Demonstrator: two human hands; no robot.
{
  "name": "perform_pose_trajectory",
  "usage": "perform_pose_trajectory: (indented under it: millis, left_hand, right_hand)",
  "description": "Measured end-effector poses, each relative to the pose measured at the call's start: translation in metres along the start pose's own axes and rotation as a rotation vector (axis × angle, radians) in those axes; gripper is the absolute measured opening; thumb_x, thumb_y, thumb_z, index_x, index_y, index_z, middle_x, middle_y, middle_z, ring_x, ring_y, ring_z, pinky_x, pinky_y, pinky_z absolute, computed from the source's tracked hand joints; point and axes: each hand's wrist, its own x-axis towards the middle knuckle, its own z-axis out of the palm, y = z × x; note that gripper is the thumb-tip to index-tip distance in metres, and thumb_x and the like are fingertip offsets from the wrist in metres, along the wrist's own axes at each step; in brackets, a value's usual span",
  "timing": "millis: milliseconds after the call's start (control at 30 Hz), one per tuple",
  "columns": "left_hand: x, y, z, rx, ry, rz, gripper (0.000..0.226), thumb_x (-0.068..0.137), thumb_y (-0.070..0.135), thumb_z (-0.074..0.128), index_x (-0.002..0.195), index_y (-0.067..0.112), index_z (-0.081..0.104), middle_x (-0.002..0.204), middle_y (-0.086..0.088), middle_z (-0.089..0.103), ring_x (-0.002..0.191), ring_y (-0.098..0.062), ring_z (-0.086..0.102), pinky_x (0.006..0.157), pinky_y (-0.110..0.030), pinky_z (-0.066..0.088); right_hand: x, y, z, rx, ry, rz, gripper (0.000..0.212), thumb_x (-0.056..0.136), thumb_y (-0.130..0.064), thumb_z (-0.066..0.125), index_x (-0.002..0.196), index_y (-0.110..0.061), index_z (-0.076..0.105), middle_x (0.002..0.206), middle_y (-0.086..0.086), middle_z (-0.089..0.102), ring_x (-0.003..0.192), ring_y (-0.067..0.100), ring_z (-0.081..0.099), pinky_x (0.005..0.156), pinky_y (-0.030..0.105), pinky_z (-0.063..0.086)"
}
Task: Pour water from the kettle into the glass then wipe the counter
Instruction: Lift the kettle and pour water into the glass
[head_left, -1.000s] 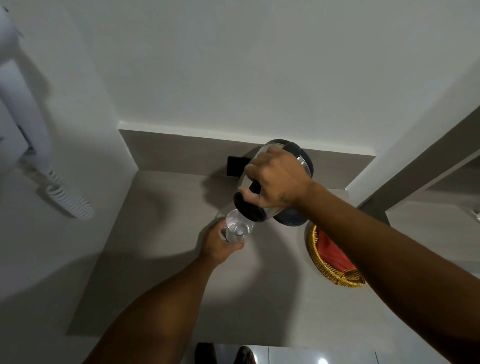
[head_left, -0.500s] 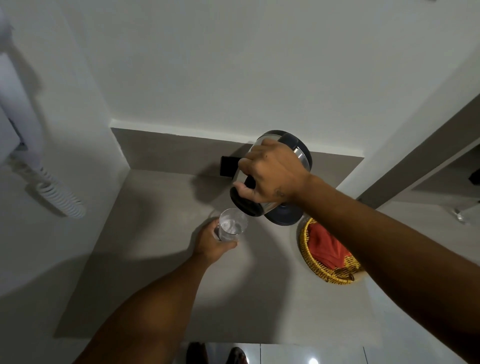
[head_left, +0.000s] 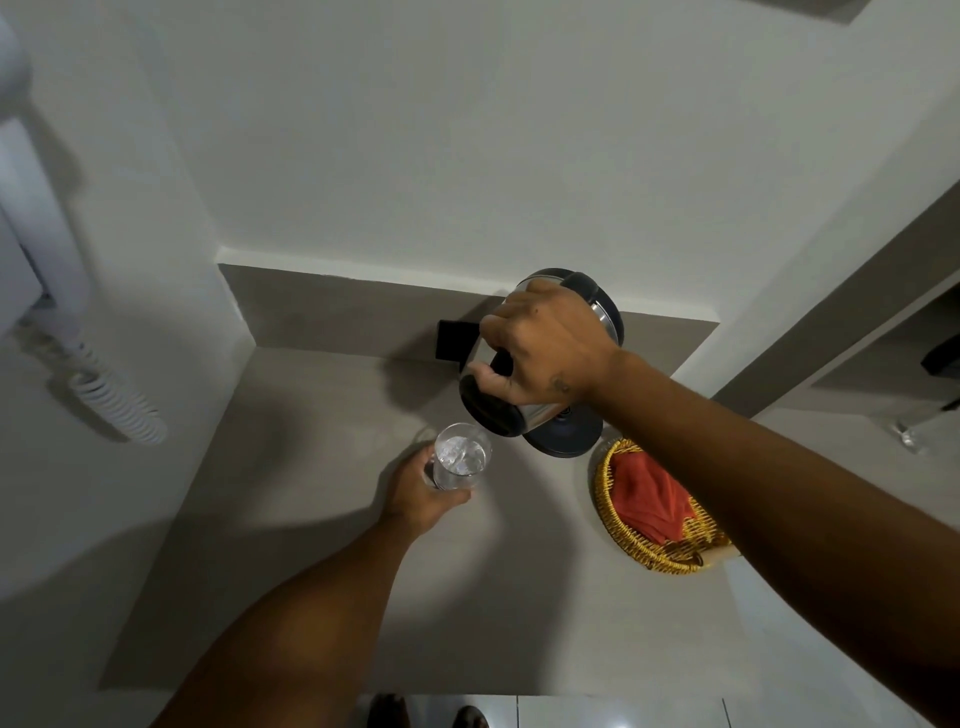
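Note:
My right hand (head_left: 545, 353) grips the black handle of a steel kettle (head_left: 597, 306), which is tilted with its dark lid end (head_left: 485, 410) down toward the glass. A clear glass (head_left: 460, 462) with water in it stands on the grey counter (head_left: 291, 519), just under the kettle's lip. My left hand (head_left: 421, 499) wraps around the glass from the near side. The kettle's black round base (head_left: 566, 436) sits on the counter right behind the glass. An orange-red cloth (head_left: 649, 499) lies in a yellow woven basket (head_left: 623, 540) to the right.
The counter sits in a corner, with white walls at the left and back. A white wall-mounted device with a coiled cord (head_left: 114, 400) hangs on the left wall. A black socket or plug (head_left: 454, 340) sits on the back upstand. Feet show below the counter's front edge.
The kettle stays tilted over the glass and more water is in the glass now. Both hands keep their hold; the view has shifted slightly.

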Motion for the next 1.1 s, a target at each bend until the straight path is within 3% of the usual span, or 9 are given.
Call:
perform_pose_trajectory:
  millis: [200,333,467,600,767,833,933,1033,1100]
  left_hand:
    - [0.004,-0.004,0.003,-0.026,0.002,-0.002,0.068,0.053,0.018,0.098,0.115,0.019,0.068,0.101,0.004,0.071,0.088,-0.013,0.065,0.062,-0.002,0.041]
    - [0.004,-0.006,0.003,-0.029,0.016,0.02,0.067,0.051,0.022,0.098,0.112,0.021,0.07,0.1,0.004,0.073,0.089,-0.015,0.068,0.072,-0.018,0.051]
    - [0.003,-0.004,0.002,-0.032,0.017,0.042,0.066,0.05,0.022,0.099,0.108,0.026,0.068,0.097,0.008,0.071,0.083,-0.006,0.065,0.064,-0.001,0.044]
    - [0.003,-0.003,0.003,-0.065,0.023,0.039,0.064,0.051,0.017,0.098,0.105,0.031,0.066,0.093,0.008,0.071,0.081,-0.011,0.066,0.062,-0.001,0.044]
    - [0.005,-0.007,0.005,-0.082,0.01,-0.012,0.067,0.052,0.017,0.099,0.112,0.022,0.068,0.1,0.002,0.073,0.089,-0.016,0.068,0.068,-0.009,0.05]
    - [0.007,-0.009,0.006,-0.09,0.006,-0.035,0.069,0.052,0.017,0.099,0.114,0.018,0.069,0.101,-0.001,0.073,0.091,-0.017,0.069,0.072,-0.016,0.053]
    - [0.009,-0.012,0.008,-0.119,-0.009,-0.055,0.069,0.052,0.01,0.098,0.115,0.015,0.07,0.097,0.003,0.075,0.084,-0.007,0.07,0.067,-0.008,0.05]
    - [0.01,-0.012,0.01,-0.126,-0.003,-0.039,0.067,0.05,0.005,0.098,0.11,0.02,0.07,0.091,0.011,0.073,0.078,0.011,0.067,0.064,-0.003,0.047]
    - [0.01,-0.012,0.01,-0.118,0.003,-0.036,0.068,0.049,0.007,0.099,0.109,0.023,0.07,0.091,0.012,0.073,0.077,0.009,0.068,0.063,-0.004,0.048]
  right_hand:
    - [-0.003,0.003,0.008,0.022,-0.028,0.032,0.042,0.09,-0.049,0.055,0.067,-0.014,0.051,0.058,-0.001,0.047,0.051,0.022,0.044,0.067,0.031,0.033]
    - [-0.004,0.005,0.009,0.058,-0.024,0.05,0.041,0.089,-0.05,0.054,0.067,-0.017,0.046,0.059,0.0,0.05,0.052,0.023,0.046,0.067,0.031,0.03]
    - [-0.007,0.008,0.012,0.112,-0.007,0.101,0.041,0.088,-0.05,0.056,0.065,-0.017,0.047,0.058,-0.002,0.05,0.051,0.022,0.046,0.067,0.031,0.035]
    - [-0.014,0.011,0.019,0.172,0.041,0.203,0.039,0.084,-0.05,0.054,0.063,-0.017,0.049,0.055,-0.004,0.051,0.049,0.021,0.047,0.065,0.03,0.04]
    - [-0.048,0.034,0.044,0.465,0.166,0.592,0.039,0.082,-0.05,0.061,0.063,-0.017,0.055,0.051,-0.001,0.052,0.047,0.02,0.05,0.049,0.033,0.047]
    - [-0.068,0.047,0.055,0.603,0.266,0.756,0.038,0.084,-0.046,0.064,0.066,-0.013,0.06,0.055,0.003,0.058,0.051,0.019,0.055,0.051,0.032,0.045]
    - [-0.096,0.064,0.073,0.714,0.416,1.052,0.036,0.085,-0.039,0.066,0.066,-0.009,0.062,0.058,0.006,0.058,0.055,0.014,0.053,0.055,0.031,0.046]
    - [-0.121,0.079,0.092,0.796,0.489,1.294,0.036,0.086,-0.036,0.066,0.069,-0.005,0.061,0.062,0.004,0.055,0.062,0.019,0.055,0.062,0.043,0.053]
    - [-0.133,0.085,0.106,0.84,0.54,1.408,0.037,0.089,-0.033,0.067,0.072,-0.001,0.062,0.065,0.007,0.057,0.066,0.022,0.056,0.069,0.049,0.056]
